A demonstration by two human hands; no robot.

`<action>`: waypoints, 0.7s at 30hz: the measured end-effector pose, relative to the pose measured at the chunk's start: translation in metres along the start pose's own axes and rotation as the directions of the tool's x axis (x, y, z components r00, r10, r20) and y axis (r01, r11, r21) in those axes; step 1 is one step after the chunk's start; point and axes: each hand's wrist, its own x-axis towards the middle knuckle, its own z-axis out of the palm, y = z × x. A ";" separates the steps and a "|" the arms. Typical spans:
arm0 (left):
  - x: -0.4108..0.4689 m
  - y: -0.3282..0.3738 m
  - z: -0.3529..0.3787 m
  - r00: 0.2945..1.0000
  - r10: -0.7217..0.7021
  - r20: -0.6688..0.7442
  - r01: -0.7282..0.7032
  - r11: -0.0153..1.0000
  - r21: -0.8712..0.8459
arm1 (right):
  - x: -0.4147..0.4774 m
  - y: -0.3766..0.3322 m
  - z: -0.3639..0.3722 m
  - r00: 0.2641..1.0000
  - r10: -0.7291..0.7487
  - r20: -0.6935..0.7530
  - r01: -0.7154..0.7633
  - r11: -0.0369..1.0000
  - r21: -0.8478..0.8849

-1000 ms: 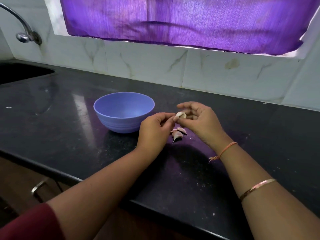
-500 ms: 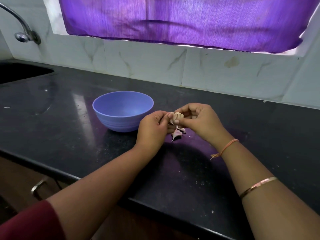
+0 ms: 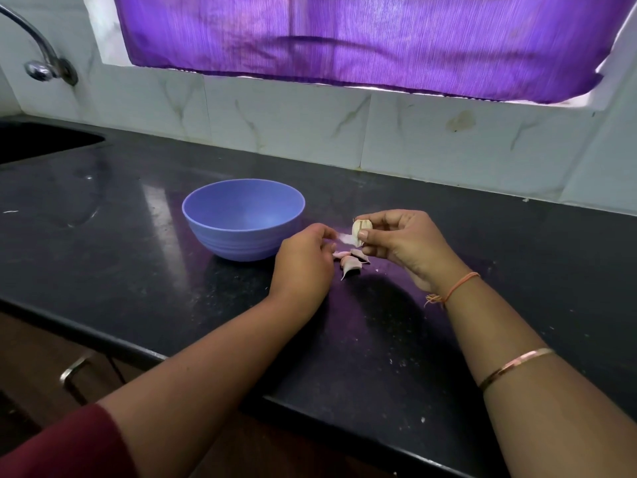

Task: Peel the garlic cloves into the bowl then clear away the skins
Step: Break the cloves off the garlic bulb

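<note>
Right hand (image 3: 401, 241) pinches a pale garlic clove (image 3: 359, 231); left hand (image 3: 305, 260) grips a blurred strip, apparently papery skin (image 3: 344, 239), beside the blue plastic bowl (image 3: 243, 219), partly hiding pinkish cloves (image 3: 350, 262) on the black tabletop (image 3: 138, 270).

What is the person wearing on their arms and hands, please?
Both hands are bare, without gloves. The left hand leads back to a dark red fabric sleeve. The right hand has a thin orange thread bracelet at the wrist and a slim copper-coloured metal bangle further up the forearm.
</note>
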 end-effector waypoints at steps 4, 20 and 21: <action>0.000 0.000 0.001 1.000 0.020 0.005 -0.020 0.998 0.053 | 0.002 0.001 -0.001 0.999 -0.006 -0.034 0.005 0.999 -0.033; 0.005 0.005 -0.002 0.997 -0.036 0.067 0.061 0.910 -0.409 | -0.005 -0.003 0.006 0.998 -0.051 0.038 0.051 0.998 -0.021; 0.005 0.006 -0.002 0.997 -0.035 0.075 0.062 0.909 -0.411 | -0.005 -0.003 0.005 0.999 -0.032 0.031 0.032 0.999 0.009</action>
